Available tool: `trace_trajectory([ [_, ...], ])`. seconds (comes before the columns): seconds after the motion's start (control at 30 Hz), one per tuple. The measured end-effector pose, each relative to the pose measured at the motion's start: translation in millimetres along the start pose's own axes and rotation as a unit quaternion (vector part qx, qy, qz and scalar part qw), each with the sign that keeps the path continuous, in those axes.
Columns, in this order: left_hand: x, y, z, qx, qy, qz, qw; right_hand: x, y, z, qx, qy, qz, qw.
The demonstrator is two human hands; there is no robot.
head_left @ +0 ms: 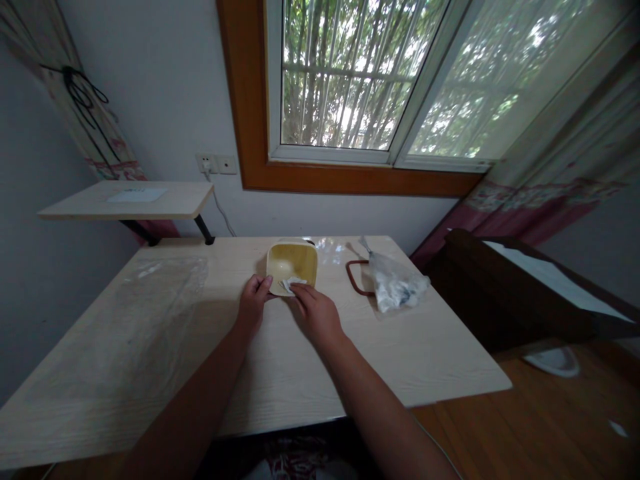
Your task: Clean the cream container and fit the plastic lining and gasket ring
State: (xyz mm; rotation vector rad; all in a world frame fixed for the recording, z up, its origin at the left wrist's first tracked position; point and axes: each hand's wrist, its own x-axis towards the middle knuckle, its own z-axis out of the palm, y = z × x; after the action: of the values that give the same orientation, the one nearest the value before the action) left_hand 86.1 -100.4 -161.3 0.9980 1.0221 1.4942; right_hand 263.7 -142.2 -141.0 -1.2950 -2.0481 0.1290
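A small square yellow bowl (291,259) with a pale rim stands near the back of the light wooden table, tilted so that its inside faces me. My left hand (254,298) grips the bowl's near left corner, thumb on the rim. A crumpled white tissue (291,285) lies against the inner wall at the bowl's near side. My right hand (316,308) presses that tissue there with its fingers. Whatever lies beneath the bowl is mostly hidden.
A clear plastic bag (397,283) with white contents lies right of the bowl, beside a reddish-brown handle-like loop (357,279). Clear plastic sheeting (150,320) covers part of the table's left. A raised shelf (125,200) stands back left. Dark furniture (530,293) adjoins on the right.
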Motion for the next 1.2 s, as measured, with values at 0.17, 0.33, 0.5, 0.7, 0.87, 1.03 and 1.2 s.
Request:
trace_trajectory([
  [0.17,2,-1,-3,0.05,0.023,0.038,0.998,-1,3,1,-0.01,-0.002,-0.002,1.0],
  [0.33,4,-1,-6,0.094,0.045,0.061,0.993,-1,3,0,-0.021,-0.018,-0.003,1.0],
  [0.5,5,-4,-9,0.117,0.042,0.069,0.99,-1,2,0,-0.027,-0.024,0.006,0.999],
  [0.7,5,-5,-8,0.091,0.019,0.041,0.995,-2,3,-3,-0.029,-0.038,0.023,0.999],
  [0.87,1,2,-2,0.068,0.0,0.02,0.998,-3,-2,-6,-0.016,-0.07,0.018,0.997],
  [1.03,-2,8,1,0.067,-0.007,0.008,0.998,-3,-8,2,0.006,-0.082,0.0,0.997],
  [1.2,-5,13,4,0.081,-0.006,0.01,0.997,-4,-11,4,0.022,-0.075,-0.014,0.997],
])
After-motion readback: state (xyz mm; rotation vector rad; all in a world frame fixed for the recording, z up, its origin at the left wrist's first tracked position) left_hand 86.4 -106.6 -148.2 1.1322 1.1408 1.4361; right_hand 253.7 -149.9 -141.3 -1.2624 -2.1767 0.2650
